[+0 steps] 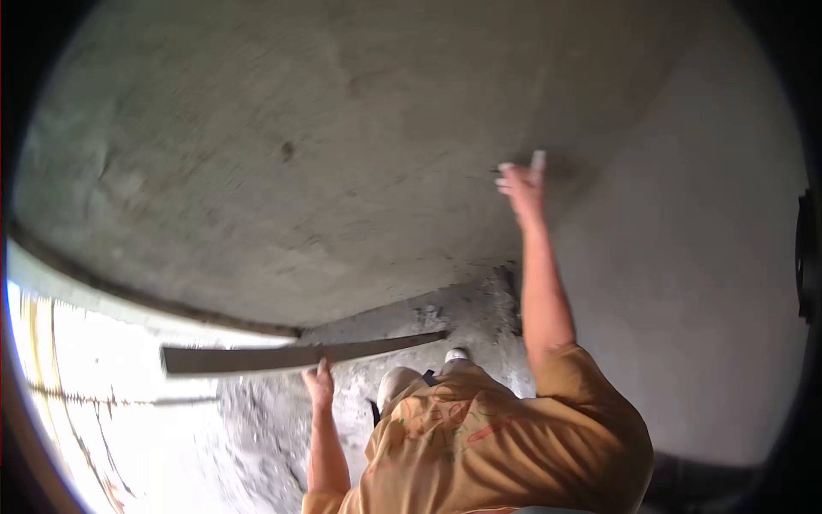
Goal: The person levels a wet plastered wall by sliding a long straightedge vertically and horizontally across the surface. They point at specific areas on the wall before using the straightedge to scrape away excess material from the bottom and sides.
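A long, straight grey bar (257, 358) runs almost level across the lower left, and my left hand (320, 384) grips it from below near its middle. Up at the right, my right hand (521, 186) is raised in front of the grey plastered wall (342, 154), close to the corner. Its fingers and thumb are spread with nothing between them. The fingertips look whitish. Whether they touch the wall cannot be told.
A smooth grey wall (685, 283) rises on the right. Below lies a rough, dusty floor (265, 428) with my shoe (456, 353) on it. Bright light and thin upright poles (56, 343) show at the left opening. A dark object (805, 257) sits at the right edge.
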`<state>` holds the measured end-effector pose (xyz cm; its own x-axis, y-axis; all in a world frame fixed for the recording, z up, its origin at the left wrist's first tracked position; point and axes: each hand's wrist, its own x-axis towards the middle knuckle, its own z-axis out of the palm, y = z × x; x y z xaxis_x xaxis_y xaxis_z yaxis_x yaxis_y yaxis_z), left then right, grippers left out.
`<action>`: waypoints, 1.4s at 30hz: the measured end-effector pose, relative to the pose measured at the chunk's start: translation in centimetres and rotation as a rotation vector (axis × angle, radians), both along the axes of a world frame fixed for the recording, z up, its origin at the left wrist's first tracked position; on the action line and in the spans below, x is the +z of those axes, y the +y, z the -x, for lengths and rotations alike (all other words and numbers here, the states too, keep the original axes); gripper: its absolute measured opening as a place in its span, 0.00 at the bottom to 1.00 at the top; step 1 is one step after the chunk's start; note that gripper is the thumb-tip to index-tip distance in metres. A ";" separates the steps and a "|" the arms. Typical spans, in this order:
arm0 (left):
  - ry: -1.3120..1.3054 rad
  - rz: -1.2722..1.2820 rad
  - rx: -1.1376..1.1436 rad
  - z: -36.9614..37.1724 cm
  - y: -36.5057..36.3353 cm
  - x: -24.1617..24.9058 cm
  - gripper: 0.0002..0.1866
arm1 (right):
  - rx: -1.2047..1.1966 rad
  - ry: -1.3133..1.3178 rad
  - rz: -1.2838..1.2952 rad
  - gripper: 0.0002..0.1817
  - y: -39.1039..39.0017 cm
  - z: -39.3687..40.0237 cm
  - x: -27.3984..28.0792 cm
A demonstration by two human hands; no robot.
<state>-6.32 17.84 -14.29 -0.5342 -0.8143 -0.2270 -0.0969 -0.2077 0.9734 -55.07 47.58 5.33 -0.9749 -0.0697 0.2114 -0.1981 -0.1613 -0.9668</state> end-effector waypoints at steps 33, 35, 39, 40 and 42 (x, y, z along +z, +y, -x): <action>0.072 0.079 -0.250 -6.8 -16.9 -5.6 0.12 | 0.630 1.095 -1.325 0.42 -36.4 -30.8 24.1; 0.041 0.239 -0.283 -5.4 -19.1 -11.7 0.14 | 0.622 1.122 -1.287 0.42 -35.3 -30.8 25.3; 0.122 0.438 -0.275 -1.9 -18.7 -8.3 0.18 | 0.715 1.053 -1.289 0.42 -33.1 -31.7 26.5; 0.110 0.413 -0.307 -0.9 -18.7 -6.5 0.19 | 0.734 1.093 -1.246 0.41 -32.2 -31.8 26.0; 0.105 0.399 -0.356 0.5 -18.6 -4.2 0.19 | 0.836 1.051 -1.257 0.40 -30.7 -32.4 24.6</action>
<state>-6.80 -0.73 -18.45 -0.7959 -0.5908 0.1320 0.0082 0.2076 0.9782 -22.63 16.88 29.93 -0.1221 -0.9889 0.0844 -0.9860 0.1111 -0.1242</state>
